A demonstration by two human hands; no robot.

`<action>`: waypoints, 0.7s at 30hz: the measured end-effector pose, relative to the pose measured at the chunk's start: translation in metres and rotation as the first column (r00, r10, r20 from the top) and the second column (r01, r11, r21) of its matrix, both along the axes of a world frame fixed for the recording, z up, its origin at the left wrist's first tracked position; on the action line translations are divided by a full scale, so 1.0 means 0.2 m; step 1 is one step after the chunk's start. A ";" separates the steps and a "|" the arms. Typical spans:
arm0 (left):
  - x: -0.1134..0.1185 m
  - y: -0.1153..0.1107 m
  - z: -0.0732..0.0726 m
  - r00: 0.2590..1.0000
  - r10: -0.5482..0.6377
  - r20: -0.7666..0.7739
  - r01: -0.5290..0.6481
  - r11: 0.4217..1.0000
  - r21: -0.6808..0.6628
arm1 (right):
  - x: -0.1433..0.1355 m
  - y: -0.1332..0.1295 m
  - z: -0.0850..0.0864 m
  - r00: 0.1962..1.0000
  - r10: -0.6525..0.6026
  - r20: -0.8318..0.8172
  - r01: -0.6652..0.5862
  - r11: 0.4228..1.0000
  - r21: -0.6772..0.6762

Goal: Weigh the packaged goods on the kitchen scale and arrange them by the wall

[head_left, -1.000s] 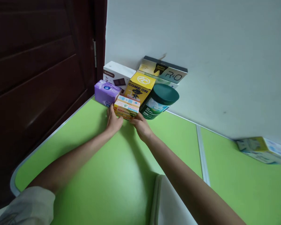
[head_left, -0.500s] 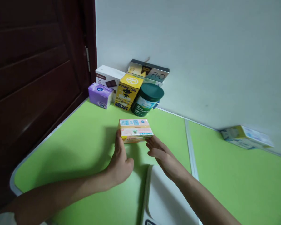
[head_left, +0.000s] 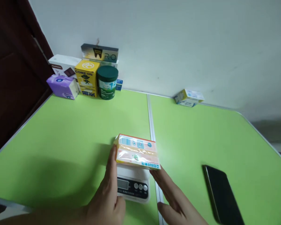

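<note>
Purple pack (head_left: 61, 86), yellow box (head_left: 86, 78) beside green tub (head_left: 107, 83), black phone (head_left: 222, 195) on green tabletop (head_left: 184, 134)

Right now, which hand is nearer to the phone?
Right. The right hand, at the right end of the pack, is left of the phone; the left hand, at the opposite end, is farther.

There is one view, taken from a camera which is worn on the person's head, above the near side of the green bench (head_left: 184, 134). It faces forward and also down, so the film-wrapped pack (head_left: 138, 151) and the digital scale (head_left: 132, 189), both toward six o'clock, show their upper sides. The camera is rather near to the left grip (head_left: 109, 187) at seven o'clock and the right grip (head_left: 172, 195) at five. Farther off, the view reaches the pale wall (head_left: 166, 40) at twelve o'clock.
</note>
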State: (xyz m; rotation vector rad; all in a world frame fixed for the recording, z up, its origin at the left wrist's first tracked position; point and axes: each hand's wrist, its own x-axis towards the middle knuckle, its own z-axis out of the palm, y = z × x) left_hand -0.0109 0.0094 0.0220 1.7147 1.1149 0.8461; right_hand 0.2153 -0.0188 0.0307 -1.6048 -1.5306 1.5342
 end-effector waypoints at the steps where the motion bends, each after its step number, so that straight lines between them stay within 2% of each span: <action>1: 0.01 -0.02 -0.03 1.000 -0.013 -0.019 0.013 1.000 -0.026 | 0.00 -0.02 -0.01 1.000 -0.018 0.002 0.018 1.000 0.017; 4: 0.02 -0.06 -0.08 0.993 -0.046 -0.105 0.031 0.990 -0.137 | -0.04 -0.02 -0.01 0.999 -0.035 -0.022 0.036 0.998 0.061; 6: 0.01 -0.05 -0.10 0.990 -0.044 -0.130 0.025 0.989 -0.145 | -0.06 0.00 0.00 0.998 -0.010 -0.055 0.014 0.998 0.068; 9: -0.03 -0.01 -0.07 0.989 0.027 -0.148 -0.033 0.999 -0.042 | 0.00 0.02 0.01 0.997 -0.055 -0.050 0.060 0.993 0.101; 12: -0.12 0.06 -0.03 0.970 0.163 -0.179 -0.151 0.985 0.079 | 0.13 0.03 0.00 0.976 -0.214 -0.030 0.216 0.965 0.147; 15: -0.22 0.13 0.01 0.941 0.248 -0.228 -0.232 0.968 0.095 | 0.24 0.05 -0.01 0.952 -0.301 -0.049 0.305 0.939 0.159; 18: -0.28 0.18 0.03 0.937 0.236 -0.259 -0.233 0.971 0.043 | 0.25 0.08 0.01 0.961 -0.273 -0.043 0.276 0.947 0.162; 21: -0.27 0.22 0.05 0.960 0.128 -0.249 -0.120 0.992 0.046 | 0.19 0.12 0.02 0.983 -0.184 -0.015 0.184 0.971 0.151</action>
